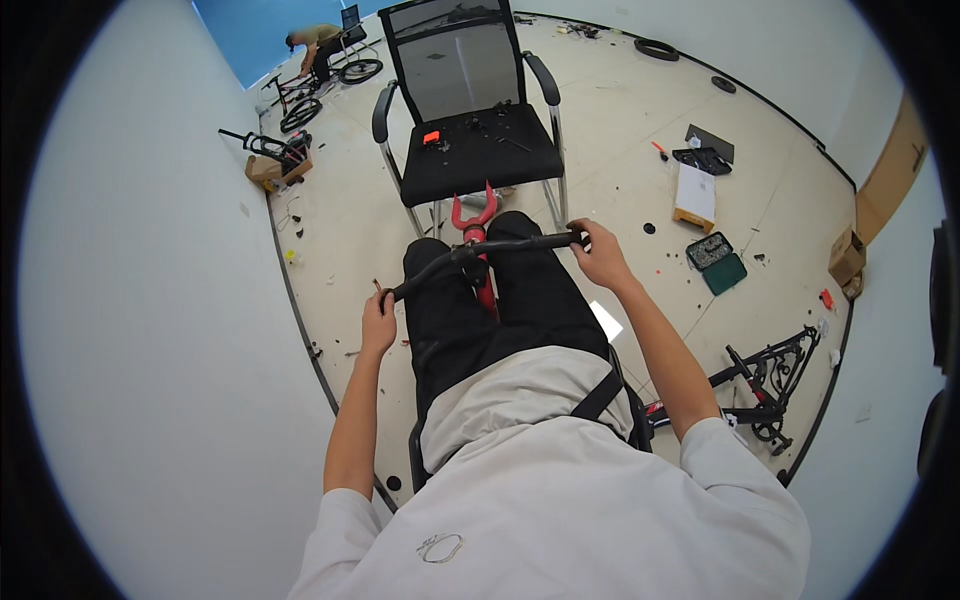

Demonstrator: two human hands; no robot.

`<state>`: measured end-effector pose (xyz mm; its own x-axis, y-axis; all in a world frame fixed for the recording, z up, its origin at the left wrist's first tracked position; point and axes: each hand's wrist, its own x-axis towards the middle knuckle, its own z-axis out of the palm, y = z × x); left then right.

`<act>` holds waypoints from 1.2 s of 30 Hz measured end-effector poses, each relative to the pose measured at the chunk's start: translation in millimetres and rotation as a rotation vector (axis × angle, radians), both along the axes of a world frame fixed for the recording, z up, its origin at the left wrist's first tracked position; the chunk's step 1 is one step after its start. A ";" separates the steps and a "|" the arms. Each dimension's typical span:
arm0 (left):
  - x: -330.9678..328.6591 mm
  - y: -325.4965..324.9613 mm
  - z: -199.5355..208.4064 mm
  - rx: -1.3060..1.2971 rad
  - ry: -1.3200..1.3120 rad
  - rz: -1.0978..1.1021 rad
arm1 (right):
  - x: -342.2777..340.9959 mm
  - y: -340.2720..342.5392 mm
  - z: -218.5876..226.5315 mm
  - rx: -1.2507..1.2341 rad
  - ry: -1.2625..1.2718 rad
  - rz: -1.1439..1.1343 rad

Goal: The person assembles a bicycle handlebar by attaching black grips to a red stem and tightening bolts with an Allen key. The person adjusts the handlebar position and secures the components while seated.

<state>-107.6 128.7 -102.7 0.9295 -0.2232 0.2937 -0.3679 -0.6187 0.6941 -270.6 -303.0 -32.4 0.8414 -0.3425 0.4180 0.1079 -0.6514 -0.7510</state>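
A black bicycle handlebar [525, 243] lies crosswise above my thighs. My left hand [377, 318] is closed round its left end, and my right hand [600, 254] grips the right end. At its middle, the bar meets a stem clamp [463, 254]. A red bicycle fork [474, 222] is joined there, its two prongs pointing away from me toward the chair. The lower part of the red piece shows between my legs.
Ahead stands a black mesh chair [480, 150] with small parts and an orange item [431, 137] on its seat. To the right lie a green case [716, 262], a white box [695, 195] and a black bicycle frame [765, 390]. Far left, another person [318, 48] bends over a bicycle [300, 100].
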 end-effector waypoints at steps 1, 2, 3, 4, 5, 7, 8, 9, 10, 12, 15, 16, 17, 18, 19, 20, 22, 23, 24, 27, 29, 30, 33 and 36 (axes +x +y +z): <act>4.7 3.7 -1.1 0.007 0.029 -0.018 | -0.4 -1.5 -0.3 -0.029 0.007 0.010; 6.9 5.5 0.1 -0.015 0.048 -0.011 | -2.4 -1.4 -0.2 0.012 0.023 0.019; 10.0 6.7 1.6 -0.037 0.067 -0.002 | -5.9 0.1 -0.7 0.053 0.039 0.029; 13.3 8.7 3.8 -0.059 0.085 0.007 | -9.1 1.7 -1.7 0.094 0.055 0.040; 15.8 9.0 8.7 -0.098 0.065 -0.002 | -12.4 2.9 -4.4 0.099 0.086 0.031; 18.3 13.0 19.3 -0.147 0.103 -0.028 | -16.9 3.8 -9.2 0.110 0.146 0.016; 16.2 10.9 27.4 -0.171 0.127 -0.046 | -19.2 2.3 -8.4 0.110 0.156 0.019; 12.4 6.7 36.5 -0.157 0.098 -0.042 | -21.0 0.3 -6.2 0.108 0.167 0.022; 6.8 2.6 44.9 -0.024 -0.014 -0.013 | -21.7 -3.1 -5.0 0.107 0.178 0.025; -21.7 -30.7 80.3 0.232 -0.235 0.032 | -18.3 -16.6 -14.5 -0.116 0.168 -0.020; -30.3 -60.6 102.8 0.203 -0.332 -0.179 | -5.4 9.9 5.0 -0.341 0.187 -0.066; -31.6 -73.8 109.5 0.201 -0.381 -0.268 | 1.2 18.7 10.0 -0.390 0.158 -0.033; -31.8 -88.6 113.3 0.196 -0.341 -0.316 | 7.4 27.3 14.4 -0.440 0.130 -0.002; -31.3 -102.8 116.9 0.191 -0.302 -0.364 | 13.8 36.1 18.1 -0.489 0.101 0.028; -28.2 -111.4 120.4 0.186 -0.262 -0.413 | 21.0 45.4 21.3 -0.526 0.105 0.068; -20.8 -114.1 120.3 0.211 -0.214 -0.472 | 29.2 55.9 23.7 -0.558 0.108 0.109; -7.2 -120.5 114.9 0.256 -0.115 -0.592 | 43.8 70.2 27.6 -0.604 0.202 0.173; -10.5 -131.1 122.0 0.313 0.006 -0.550 | 50.0 69.6 23.3 -0.616 0.306 0.185; -12.9 -139.4 127.9 0.385 0.005 -0.548 | 55.5 69.8 18.4 -0.626 0.405 0.202; -6.0 -155.8 128.3 0.571 -0.051 -0.551 | 68.0 76.4 14.4 -0.649 0.471 0.142; 1.7 -166.1 126.8 0.673 -0.014 -0.574 | 77.2 76.3 10.5 -0.631 0.373 0.110; 5.7 -170.3 126.6 0.729 0.005 -0.585 | 81.7 79.5 15.9 -0.623 0.429 0.140; 11.2 -179.1 126.2 0.753 0.113 -0.568 | 91.5 93.5 38.8 -0.606 0.553 0.202; 15.6 -178.0 119.0 0.788 0.049 -0.591 | 93.7 105.7 34.2 -0.532 0.482 0.090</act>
<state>-92.0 -49.3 16.3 0.6127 -0.7708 -0.1745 -0.7484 -0.6368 0.1852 -176.9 -197.3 1.8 0.9897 -0.1161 0.0843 -0.0844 -0.9463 -0.3122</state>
